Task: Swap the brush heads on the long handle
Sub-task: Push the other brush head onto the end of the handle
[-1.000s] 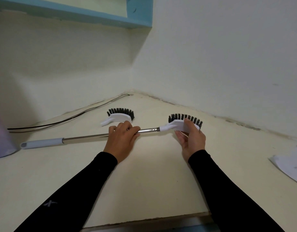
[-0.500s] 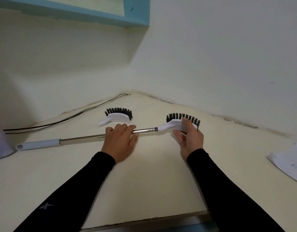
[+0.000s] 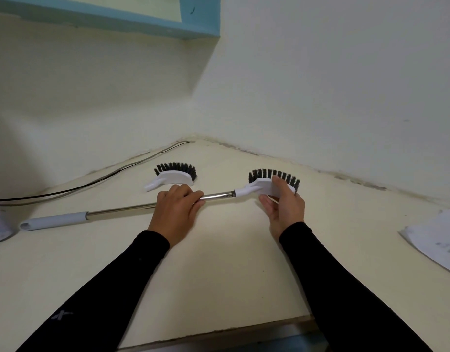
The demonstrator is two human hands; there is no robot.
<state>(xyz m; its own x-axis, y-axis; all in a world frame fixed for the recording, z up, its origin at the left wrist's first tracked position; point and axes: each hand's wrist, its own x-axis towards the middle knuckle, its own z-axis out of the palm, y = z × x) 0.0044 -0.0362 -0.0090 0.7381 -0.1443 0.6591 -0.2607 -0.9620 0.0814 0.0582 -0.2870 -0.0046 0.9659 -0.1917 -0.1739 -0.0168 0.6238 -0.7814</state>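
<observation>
Left hand (image 3: 175, 212) has its grip closed around the long handle (image 3: 122, 208); right hand (image 3: 285, 207) clasps the attached brush head (image 3: 267, 182). The spare brush head (image 3: 174, 174) lies toward the bench (image 3: 219, 262) far corner.

We've got the handle (image 3: 122, 210) lying across the table (image 3: 219, 270), grip end left, head (image 3: 267, 185) on its right end. Left hand (image 3: 177, 212) sits on the shaft mid-length, right hand (image 3: 285, 208) on the head. Spare head (image 3: 173, 175) lies on the table just behind the left hand. Cable (image 3: 92, 182) runs along the back-left wall edge. Paper (image 3: 437, 240) far right, well apart.
</observation>
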